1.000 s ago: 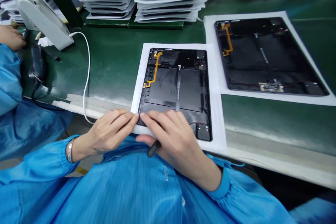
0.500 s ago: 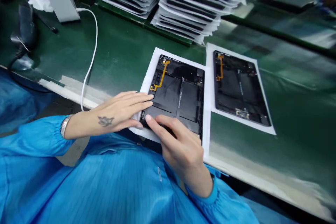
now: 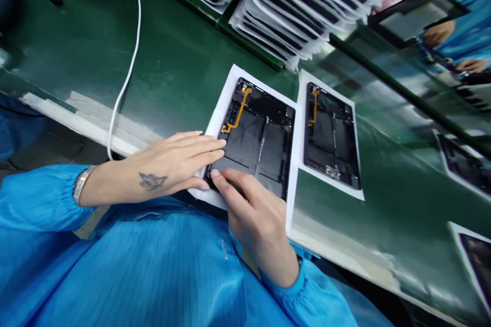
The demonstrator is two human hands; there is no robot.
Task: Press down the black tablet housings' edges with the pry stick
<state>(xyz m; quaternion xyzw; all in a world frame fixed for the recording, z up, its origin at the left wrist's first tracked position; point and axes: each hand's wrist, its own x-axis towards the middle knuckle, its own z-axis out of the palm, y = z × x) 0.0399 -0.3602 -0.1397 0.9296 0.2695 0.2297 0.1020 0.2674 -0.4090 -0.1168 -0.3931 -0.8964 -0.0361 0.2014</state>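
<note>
An opened tablet [image 3: 249,138], its dark battery and an orange flex cable [image 3: 241,115] exposed, lies on a white sheet [image 3: 292,179] before me. My left hand [image 3: 172,166] rests flat with fingers stretched out, their tips on the tablet's left edge. At the tablet's lower left corner, the fingertips of my right hand [image 3: 257,212] press down, with the fingers curled and close together. Whatever those fingers may hold is hidden beneath them. To the right, a second opened tablet [image 3: 326,138] lies on its own white sheet.
Tall stacks of tablets between white sheets [image 3: 299,15] stand at the back. A white cable [image 3: 134,56] crosses the green bench [image 3: 172,61] on the left. More tablets [image 3: 479,255] lie far right. A co-worker's hands [image 3: 439,33] are at upper right.
The view has swung toward the right, bringing more tablets and a co-worker's hands into sight. Both my hands stay at nearly the same places on the tablet.
</note>
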